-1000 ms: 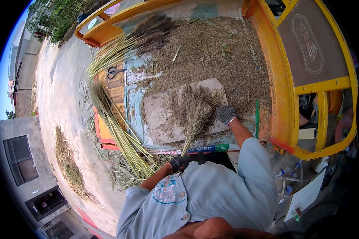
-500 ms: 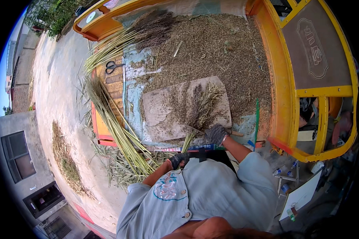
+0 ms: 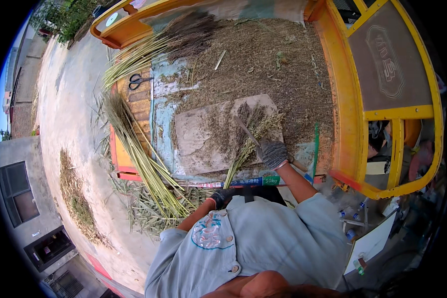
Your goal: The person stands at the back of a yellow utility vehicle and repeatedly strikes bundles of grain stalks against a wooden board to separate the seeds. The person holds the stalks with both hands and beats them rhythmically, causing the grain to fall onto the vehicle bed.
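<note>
Evidently, both hands were busy, each in a dark glove. The right hand point(image 3: 273, 155) was closed around one tool point(image 3: 247, 130), its thin end reaching forward and left of that grip, its wooden handle poking out on the right. The left hand point(image 3: 222, 197) held the stalk ends of one bunch point(image 3: 241, 158), though its fingers were too dark to make out singly. That bunch rose forward from the left grip, its heads over one board point(image 3: 198, 144), just left of the right hand; whether the tool touched them I couldn't tell. Beyond both grips, the yellow cart point(image 3: 336, 89) held a wide layer of loose seed point(image 3: 268, 59). Two more bundles lay left of the grips, one near point(image 3: 146, 159), one farther off point(image 3: 139, 59), with one pair of scissors point(image 3: 135, 82) between them.
</note>
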A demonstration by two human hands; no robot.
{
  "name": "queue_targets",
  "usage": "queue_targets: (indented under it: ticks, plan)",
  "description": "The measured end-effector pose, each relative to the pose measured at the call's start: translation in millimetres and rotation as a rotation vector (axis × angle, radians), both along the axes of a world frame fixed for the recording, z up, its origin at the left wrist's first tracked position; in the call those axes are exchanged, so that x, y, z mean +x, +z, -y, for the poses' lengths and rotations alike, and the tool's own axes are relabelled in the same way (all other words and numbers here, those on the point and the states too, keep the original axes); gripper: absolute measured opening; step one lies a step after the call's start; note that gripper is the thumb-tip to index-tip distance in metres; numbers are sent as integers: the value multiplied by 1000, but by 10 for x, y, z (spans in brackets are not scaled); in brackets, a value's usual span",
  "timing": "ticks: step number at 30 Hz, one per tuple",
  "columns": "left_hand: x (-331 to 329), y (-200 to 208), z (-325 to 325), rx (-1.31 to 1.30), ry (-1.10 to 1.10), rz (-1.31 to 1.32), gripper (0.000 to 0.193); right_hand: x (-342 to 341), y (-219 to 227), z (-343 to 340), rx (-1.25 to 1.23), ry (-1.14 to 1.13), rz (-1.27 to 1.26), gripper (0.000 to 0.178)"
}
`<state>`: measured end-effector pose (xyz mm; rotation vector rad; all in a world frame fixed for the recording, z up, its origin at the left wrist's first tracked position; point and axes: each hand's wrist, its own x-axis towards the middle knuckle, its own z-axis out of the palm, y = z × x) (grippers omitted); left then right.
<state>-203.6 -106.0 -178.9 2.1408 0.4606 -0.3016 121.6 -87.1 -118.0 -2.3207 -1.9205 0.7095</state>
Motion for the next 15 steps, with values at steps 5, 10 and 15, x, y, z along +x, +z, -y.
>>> queue_targets:
  ticks: [5, 10, 15]
  plan:
    - [165, 204, -21, 81, -35, -330, 24, -462, -167, 272, -242, 243, -98, 32]
    - [115, 114, -61, -4, 15, -482, 27, 717, -507, -59, -327, -222, 19, 40]
    - [-143, -347, 41, 97, 69, -338, 17, 359, 0, 8, -50, -246, -27, 36]
